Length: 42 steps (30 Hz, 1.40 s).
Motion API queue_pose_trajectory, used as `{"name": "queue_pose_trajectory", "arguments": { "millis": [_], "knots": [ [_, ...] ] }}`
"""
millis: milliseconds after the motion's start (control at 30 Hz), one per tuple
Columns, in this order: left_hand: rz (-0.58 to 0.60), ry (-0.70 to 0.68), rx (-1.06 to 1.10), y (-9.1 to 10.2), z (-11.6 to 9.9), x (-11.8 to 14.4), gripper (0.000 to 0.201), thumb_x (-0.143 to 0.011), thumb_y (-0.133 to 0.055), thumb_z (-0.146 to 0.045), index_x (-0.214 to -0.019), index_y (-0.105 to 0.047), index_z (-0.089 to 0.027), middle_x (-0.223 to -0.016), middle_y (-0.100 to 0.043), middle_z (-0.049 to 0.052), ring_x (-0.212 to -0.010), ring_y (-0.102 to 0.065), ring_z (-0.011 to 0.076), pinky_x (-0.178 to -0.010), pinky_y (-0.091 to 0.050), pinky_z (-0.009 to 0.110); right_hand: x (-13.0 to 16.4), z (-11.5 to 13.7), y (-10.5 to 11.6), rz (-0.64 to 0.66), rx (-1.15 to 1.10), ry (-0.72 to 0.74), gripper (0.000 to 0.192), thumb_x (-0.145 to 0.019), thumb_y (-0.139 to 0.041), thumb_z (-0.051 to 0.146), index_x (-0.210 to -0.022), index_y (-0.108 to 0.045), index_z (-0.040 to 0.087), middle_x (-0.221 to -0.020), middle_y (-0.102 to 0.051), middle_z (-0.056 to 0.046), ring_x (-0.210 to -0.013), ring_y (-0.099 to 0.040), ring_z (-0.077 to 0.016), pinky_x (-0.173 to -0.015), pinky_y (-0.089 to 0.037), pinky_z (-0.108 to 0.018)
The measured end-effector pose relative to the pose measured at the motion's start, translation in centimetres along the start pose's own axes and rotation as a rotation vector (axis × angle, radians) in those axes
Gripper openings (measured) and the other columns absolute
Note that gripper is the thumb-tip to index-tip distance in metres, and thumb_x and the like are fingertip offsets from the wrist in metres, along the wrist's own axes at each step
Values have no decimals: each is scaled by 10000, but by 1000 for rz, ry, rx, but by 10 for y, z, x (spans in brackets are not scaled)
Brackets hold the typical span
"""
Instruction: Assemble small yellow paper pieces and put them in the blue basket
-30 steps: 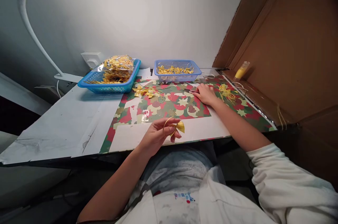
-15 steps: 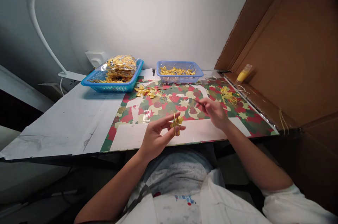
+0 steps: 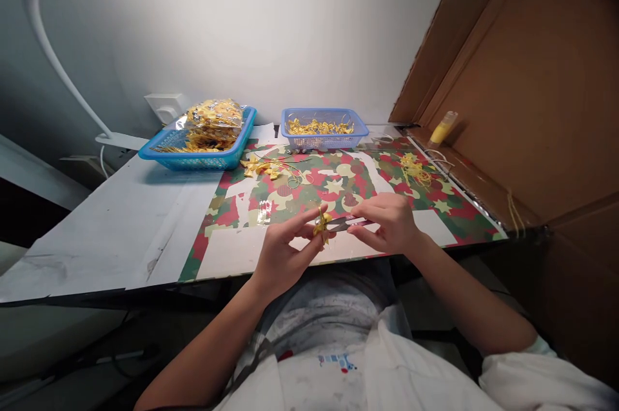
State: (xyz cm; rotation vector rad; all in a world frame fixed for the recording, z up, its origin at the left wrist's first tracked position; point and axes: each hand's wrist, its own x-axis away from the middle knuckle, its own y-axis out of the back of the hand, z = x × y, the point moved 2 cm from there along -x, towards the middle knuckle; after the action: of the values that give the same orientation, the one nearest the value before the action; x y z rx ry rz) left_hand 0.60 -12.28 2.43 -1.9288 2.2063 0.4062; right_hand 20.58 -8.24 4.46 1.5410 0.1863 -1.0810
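The left hand pinches a small yellow bow between thumb and fingertips, just above the near edge of the surface. The right hand grips snips, whose tips point at the bow and sit just beside it. Farther back stand two blue baskets of yellow pieces, with loose bows and yellow thread on the patterned mat.

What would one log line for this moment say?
left hand: pinches yellow bow | right hand: holds snips, tips at bow | place: above mat | behind: two baskets
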Motion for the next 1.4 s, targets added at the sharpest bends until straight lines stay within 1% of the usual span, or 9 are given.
{"name": "queue_pose_trajectory", "arguments": {
  "millis": [200, 700, 767, 867, 1000, 1100, 1233, 1333, 1400],
  "knots": [
    [16, -2, -18, 0, -1, -1, 411, -775, -695, -234, -1183, -655, -222, -777, -753, 39, -685, -708, 197, -637, -562, 299, -5, 1, 2, 105, 24, -32, 353, -874, -518, 460, -658, -634, 205, -554, -618, -15, -508, -500, -115, -537, -305, -263],
    [31, 21, -11, -1, 0, -2, 376, -775, -697, -260, -1143, -643, -200, -758, -747, 40, -732, -716, 215, -640, -556, 305, -7, -1, -1, 111, -14, -97, 409, -892, -478, 449, -586, -584, 200, -492, -542, -4, -484, -440, -108, -539, -292, -266],
    [34, 33, -13, 0, 3, -3, 299, -782, -693, -262, -1066, -630, -191, -762, -745, 45, -725, -711, 208, -633, -547, 296, -6, -6, -1, 79, -81, -139, 422, -892, -460, 485, -605, -566, 195, -505, -528, 0, -487, -427, -106, -539, -295, -262],
    [12, 56, 20, 3, 5, -7, 224, -774, -706, -279, -920, -560, -192, -743, -737, 40, -685, -698, 191, -615, -522, 276, -4, -19, -2, 8, -228, -310, 496, -853, -441, 621, -604, -479, 194, -503, -434, 25, -475, -361, -96, -509, -276, -253],
    [32, 47, 33, 12, -1, -27, 285, -743, -734, -303, -854, -491, -204, -687, -707, 14, -653, -682, 177, -622, -501, 269, -14, -32, -11, -45, -540, -592, 591, -700, -642, 659, -582, -269, 216, -508, -290, 69, -478, -268, -74, -476, -242, -242],
    [93, -25, -52, 20, -12, -54, 269, -741, -728, -323, -817, -498, -207, -661, -671, -4, -683, -679, 175, -606, -479, 245, -33, -37, -26, -18, -792, -703, 584, -720, -639, 639, -582, -256, 221, -509, -261, 75, -461, -258, -68, -457, -233, -241],
    [193, -155, -257, 24, -17, -96, 242, -725, -728, -349, -770, -543, -199, -737, -669, 17, -772, -675, 183, -556, -422, 201, -57, -50, -47, 26, -851, -686, 515, -728, -623, 634, -609, -357, 210, -534, -275, 69, -479, -246, -70, -459, -204, -239],
    [239, -202, -356, 24, -6, -117, 223, -749, -698, -364, -766, -551, -197, -704, -653, 5, -696, -643, 151, -575, -427, 205, -62, -60, -58, -114, -767, -651, 492, -772, -538, 643, -616, -389, 200, -571, -312, 50, -529, -279, -83, -491, -235, -242],
    [250, -196, -361, 22, 6, -124, 227, -758, -688, -360, -767, -541, -187, -696, -632, 0, -675, -632, 140, -605, -442, 214, -59, -65, -63, -151, -740, -640, 477, -772, -521, 644, -643, -426, 195, -593, -348, 45, -556, -308, -90, -511, -257, -241]
  ]
}}
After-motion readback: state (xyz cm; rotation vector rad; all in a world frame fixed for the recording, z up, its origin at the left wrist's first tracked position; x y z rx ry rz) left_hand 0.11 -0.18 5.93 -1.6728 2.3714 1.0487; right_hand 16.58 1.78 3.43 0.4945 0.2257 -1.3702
